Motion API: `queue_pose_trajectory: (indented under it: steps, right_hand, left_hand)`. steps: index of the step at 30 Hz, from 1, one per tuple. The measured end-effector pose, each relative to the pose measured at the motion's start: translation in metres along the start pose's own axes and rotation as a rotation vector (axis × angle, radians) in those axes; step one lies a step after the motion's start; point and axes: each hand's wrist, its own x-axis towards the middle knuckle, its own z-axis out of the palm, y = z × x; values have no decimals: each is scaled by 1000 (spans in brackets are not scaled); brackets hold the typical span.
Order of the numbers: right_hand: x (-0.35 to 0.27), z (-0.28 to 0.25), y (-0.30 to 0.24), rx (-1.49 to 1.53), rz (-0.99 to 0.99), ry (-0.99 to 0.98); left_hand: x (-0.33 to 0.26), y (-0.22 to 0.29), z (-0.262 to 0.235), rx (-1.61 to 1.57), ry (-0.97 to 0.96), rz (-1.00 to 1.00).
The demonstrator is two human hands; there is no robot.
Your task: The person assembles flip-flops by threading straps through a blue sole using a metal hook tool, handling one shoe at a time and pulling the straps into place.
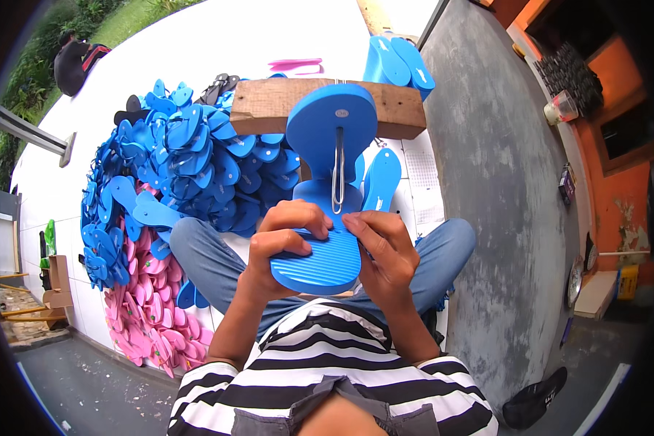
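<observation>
Both my hands grip a blue flip-flop sole (316,265) with a ribbed surface, held in front of my belly. My left hand (287,243) wraps its left edge, fingers curled over the top. At its right edge my right hand (381,254) pinches, thumb and forefinger close to the tip of a looped metal wire (338,178). That wire reaches down toward me from a wooden beam (261,105). Behind the wire stands a smooth blue sole piece (320,120) with a small round mark. Whether it joins the ribbed sole I cannot tell.
A large heap of blue flip-flops (189,145) lies to the left, with pink ones (149,298) nearer me. More blue soles (400,62) stand beyond the beam; another blue sole (381,182) lies right of the wire. A person (73,62) sits at far left.
</observation>
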Motion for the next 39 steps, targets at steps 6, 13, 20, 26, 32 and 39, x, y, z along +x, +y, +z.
queue_pose_trajectory:
  steps: [6,13,20,26,32,39]
  right_hand:
    - [11,10,3,152,39,138]
    - [17,6,-16,98,108,141]
    - [16,11,-14,173,209,162]
    - [-1,15,-3,278,240,157]
    - [2,18,-1,243,136,172]
    - [15,10,-5,254,42,147]
  left_hand:
    - [13,-9,0,-45,115,27]
    - [32,14,11,161,256,-213]
    - [50,13,-4,364,45,-249]
    - [21,-8,1,156,78,-145]
    - [14,-15,3,175,132,-104]
    - [27,-16,4,105,249,12]
